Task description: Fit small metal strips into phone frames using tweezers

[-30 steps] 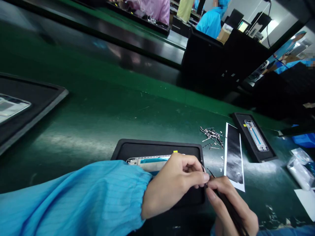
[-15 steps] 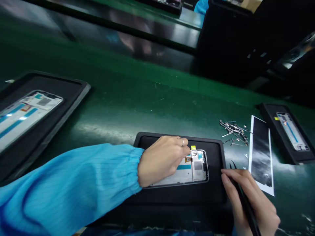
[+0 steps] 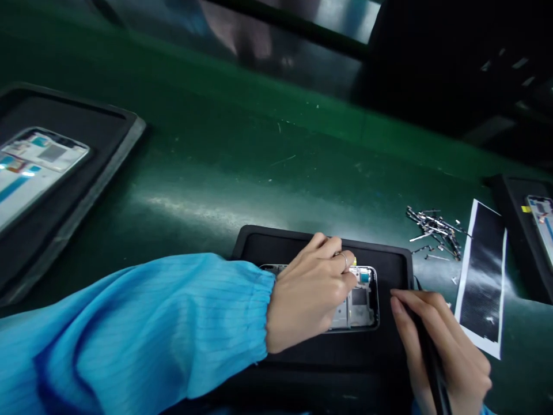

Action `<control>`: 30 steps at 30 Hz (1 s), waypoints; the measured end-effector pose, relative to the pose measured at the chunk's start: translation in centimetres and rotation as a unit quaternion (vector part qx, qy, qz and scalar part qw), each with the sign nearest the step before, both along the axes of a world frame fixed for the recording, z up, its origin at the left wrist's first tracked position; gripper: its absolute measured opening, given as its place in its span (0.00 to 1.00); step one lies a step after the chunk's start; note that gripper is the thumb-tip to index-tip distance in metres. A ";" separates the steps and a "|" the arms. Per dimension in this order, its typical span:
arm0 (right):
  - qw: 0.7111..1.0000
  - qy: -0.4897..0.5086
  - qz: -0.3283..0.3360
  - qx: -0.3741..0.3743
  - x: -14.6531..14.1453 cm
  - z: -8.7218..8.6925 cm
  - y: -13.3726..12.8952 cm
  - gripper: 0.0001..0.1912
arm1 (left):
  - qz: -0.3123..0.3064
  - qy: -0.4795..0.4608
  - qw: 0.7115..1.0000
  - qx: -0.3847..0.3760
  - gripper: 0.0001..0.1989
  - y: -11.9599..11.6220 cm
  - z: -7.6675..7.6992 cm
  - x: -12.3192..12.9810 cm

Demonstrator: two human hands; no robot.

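Note:
A phone frame (image 3: 359, 314) lies flat in a black tray (image 3: 302, 360), its open inside facing up. My left hand (image 3: 309, 294), in a blue sleeve, covers much of that frame. Its fingers are curled together near a yellow tab (image 3: 355, 261) at the frame's far edge; the fingertips are hidden, so I cannot see what they hold. My right hand (image 3: 449, 351) is closed around black tweezers (image 3: 432, 369) in a pen-like grip, at the tray's right side and apart from the phone frame.
Loose small metal strips (image 3: 436, 230) are heaped on the green bench (image 3: 207, 173). Beside them lies a black sheet with white borders (image 3: 481, 276). Other trays with phone frames sit at left (image 3: 116, 155) and far right (image 3: 514, 230). A dark panel (image 3: 432, 75) stands behind.
My left hand has moved right along the phone frame, toward the end with the yellow tab, and covers more of it. The view has shifted. My right hand keeps the tweezers.

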State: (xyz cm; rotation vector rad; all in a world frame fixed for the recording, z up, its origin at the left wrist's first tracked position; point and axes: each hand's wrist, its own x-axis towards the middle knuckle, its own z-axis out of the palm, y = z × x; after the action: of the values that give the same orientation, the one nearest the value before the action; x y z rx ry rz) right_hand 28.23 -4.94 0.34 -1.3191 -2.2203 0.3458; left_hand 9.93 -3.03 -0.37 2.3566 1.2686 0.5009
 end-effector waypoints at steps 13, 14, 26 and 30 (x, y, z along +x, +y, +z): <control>0.994 0.007 0.112 0.014 -1.1 0.0 0.9 0.10 | 0.013 -0.095 0.995 0.013 0.14 -0.2 0.8 -0.5; 0.994 0.022 0.106 -0.005 -1.2 0.2 1.0 0.09 | 0.014 -0.095 0.995 0.038 0.15 -0.3 0.8 -0.4; 0.986 -0.090 0.044 0.133 -1.4 -0.3 1.1 0.12 | 0.068 -0.109 0.991 -0.025 0.10 0.0 0.0 -0.3; 0.986 -0.109 0.063 0.106 -0.5 -0.8 0.8 0.13 | 0.067 -0.087 0.994 -0.016 0.10 0.0 -0.4 -0.1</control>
State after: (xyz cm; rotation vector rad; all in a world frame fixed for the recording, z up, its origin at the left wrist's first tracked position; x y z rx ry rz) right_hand 27.72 -4.15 -0.44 -1.1527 -2.4493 0.0085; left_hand 9.80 -3.07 -0.78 2.1593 1.3467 0.7073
